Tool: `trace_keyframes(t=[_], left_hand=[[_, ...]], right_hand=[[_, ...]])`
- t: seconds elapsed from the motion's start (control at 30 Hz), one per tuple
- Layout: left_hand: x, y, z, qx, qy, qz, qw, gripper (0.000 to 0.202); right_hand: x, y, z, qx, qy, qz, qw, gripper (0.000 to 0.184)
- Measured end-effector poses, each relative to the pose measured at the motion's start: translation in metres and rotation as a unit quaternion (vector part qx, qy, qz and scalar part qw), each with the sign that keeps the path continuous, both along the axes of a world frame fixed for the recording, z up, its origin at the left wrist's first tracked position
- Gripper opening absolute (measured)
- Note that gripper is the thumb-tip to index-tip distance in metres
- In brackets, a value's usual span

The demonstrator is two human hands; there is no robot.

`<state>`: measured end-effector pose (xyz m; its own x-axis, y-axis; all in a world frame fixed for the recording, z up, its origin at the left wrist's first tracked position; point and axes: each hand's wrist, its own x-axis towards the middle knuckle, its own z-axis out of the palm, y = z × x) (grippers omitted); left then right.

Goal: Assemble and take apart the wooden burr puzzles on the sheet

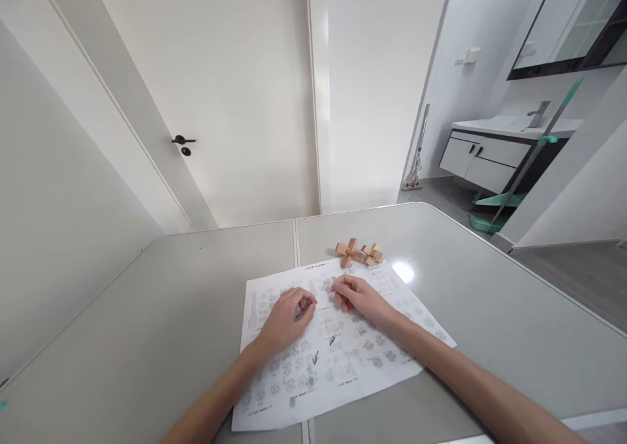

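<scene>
Paper sheet [360,380] lies on table [171,313]; left hand [289,318], right hand [360,295] loosely curled over it, grip unclear; wooden puzzles [349,253] at far right corner.

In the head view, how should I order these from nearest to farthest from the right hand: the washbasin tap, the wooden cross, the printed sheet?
From the right hand:
1. Printed sheet: directly below the hand.
2. Wooden cross: ahead, by the sheet's far edge.
3. Washbasin tap: right side, in the background.
</scene>
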<state>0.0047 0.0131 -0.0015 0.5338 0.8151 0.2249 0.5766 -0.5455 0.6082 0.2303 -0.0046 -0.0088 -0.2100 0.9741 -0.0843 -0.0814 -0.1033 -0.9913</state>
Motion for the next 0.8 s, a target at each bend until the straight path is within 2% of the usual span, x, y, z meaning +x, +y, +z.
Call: trace_keyframes(t=[0.13, 0.23, 0.8], left_hand=[[0.0013, -0.0013, -0.0030, 0.073, 0.043, -0.047, 0.995, 0.014], [0.0016, -0.0019, -0.0040, 0.101, 0.062, -0.061, 0.991, 0.014], [0.0020, -0.0015, -0.0018, 0.086, 0.064, -0.063, 0.992, 0.015]], right_hand=[[0.0003, -0.0003, 0.0012, 0.005, -0.001, 0.008, 1.000, 0.036], [0.0001, -0.0002, 0.0016, 0.006, -0.004, 0.010, 1.000, 0.037], [-0.0018, -0.0004, -0.0004, 0.010, -0.008, 0.003, 1.000, 0.035]])
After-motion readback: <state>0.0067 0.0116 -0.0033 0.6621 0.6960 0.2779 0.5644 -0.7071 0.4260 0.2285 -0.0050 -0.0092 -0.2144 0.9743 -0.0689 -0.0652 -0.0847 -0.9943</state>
